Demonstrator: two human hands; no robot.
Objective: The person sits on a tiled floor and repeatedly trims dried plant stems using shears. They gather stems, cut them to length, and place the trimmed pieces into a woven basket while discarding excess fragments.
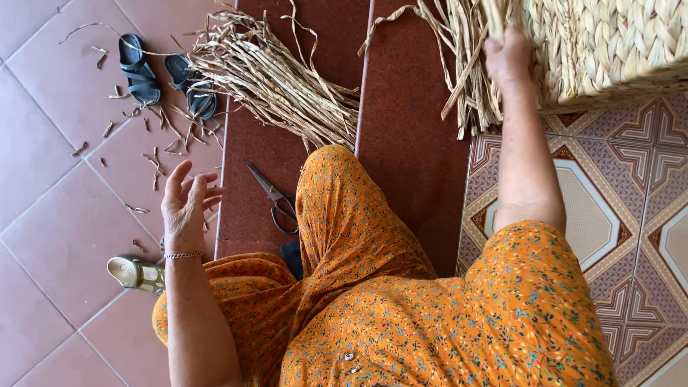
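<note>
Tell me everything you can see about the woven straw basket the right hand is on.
The pale woven straw basket fills the top right corner, cut off by the frame edges. Its wall is plaited from flat, dried tan strands in thick braided rows. It rests on the patterned tile floor. Loose unwoven strands hang from its left edge, trailing over the red step. The right hand grips that edge among the strands. Its shape and inside are not visible.
</note>
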